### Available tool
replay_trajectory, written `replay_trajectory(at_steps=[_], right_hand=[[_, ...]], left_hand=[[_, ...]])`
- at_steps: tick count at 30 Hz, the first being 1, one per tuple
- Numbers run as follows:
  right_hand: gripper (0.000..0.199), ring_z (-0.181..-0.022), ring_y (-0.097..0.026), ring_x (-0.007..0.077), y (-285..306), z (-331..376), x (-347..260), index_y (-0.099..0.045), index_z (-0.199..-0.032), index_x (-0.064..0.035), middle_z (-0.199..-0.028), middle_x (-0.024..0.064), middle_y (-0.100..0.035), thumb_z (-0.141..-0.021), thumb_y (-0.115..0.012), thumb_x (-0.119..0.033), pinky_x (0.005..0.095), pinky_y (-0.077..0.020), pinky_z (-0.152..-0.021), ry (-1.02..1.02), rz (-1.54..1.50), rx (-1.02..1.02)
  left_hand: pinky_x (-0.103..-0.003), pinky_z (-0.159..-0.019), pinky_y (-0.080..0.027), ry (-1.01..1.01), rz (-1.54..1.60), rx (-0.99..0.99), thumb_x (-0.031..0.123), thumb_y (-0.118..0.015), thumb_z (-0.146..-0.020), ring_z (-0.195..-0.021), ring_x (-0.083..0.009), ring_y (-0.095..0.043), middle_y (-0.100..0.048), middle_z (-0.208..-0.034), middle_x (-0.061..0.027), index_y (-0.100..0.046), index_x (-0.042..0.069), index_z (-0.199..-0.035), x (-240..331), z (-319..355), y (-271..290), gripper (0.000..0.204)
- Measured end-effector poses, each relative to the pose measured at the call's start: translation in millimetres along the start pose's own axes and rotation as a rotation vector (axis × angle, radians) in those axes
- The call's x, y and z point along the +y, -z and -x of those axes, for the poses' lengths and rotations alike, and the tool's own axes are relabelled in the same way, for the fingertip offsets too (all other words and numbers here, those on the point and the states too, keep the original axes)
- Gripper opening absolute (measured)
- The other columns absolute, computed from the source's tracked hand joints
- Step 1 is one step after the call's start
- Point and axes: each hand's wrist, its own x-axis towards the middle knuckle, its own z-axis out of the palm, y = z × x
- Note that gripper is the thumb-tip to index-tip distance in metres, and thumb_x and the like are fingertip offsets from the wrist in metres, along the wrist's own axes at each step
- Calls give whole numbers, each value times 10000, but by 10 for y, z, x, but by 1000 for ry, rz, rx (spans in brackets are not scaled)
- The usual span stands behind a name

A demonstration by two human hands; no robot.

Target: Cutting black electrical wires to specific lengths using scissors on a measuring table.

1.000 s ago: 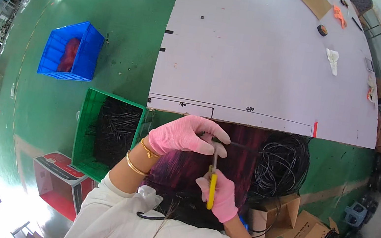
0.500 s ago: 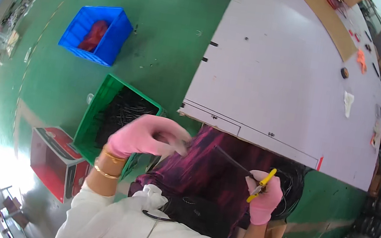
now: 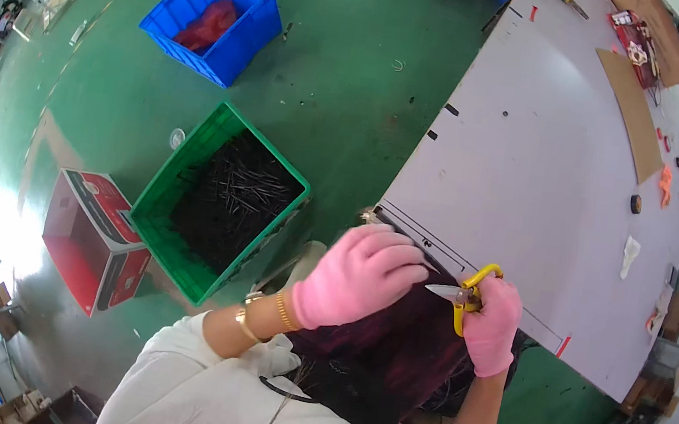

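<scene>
Right hand [image 3: 492, 325] grip closed around yellow-handled snips [image 3: 461, 294], blades parted.

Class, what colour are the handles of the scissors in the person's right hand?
Yellow; the scissors show best in the head view.

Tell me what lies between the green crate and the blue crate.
Only bare green floor separates the green crate and blue crate, head view.

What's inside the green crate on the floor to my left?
The green crate holds a heap of thin black strands, probably cut cable pieces. They cover the bottom, so anything beneath them is hidden. Neither hand is in it.
</scene>
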Motion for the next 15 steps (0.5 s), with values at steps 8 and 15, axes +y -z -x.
replay_trajectory(at_steps=[8,15], right_hand=[[197,-623,-514,345,-8,-70,18,-587,-727,-52,-662,116,-543,-645,-765,-72,412,-378,-604,-36,-61,-6],[216,-631,-497,343,23,-113,5,-589,-738,-52,-663,115,-527,-627,-774,-65,412,-382,-607,-44,-41,-64]], left_hand=[[-367,-913,-467,35,-33,-51,175,-723,-719,-1018,-192,-571,-575,-1010,24,-656,204,-971,-63,-32,-353,262],[-376,-919,-457,32,-40,-53,189,-686,-730,-1024,-194,-575,-574,-1011,24,-647,210,-1006,-92,26,-390,279]])
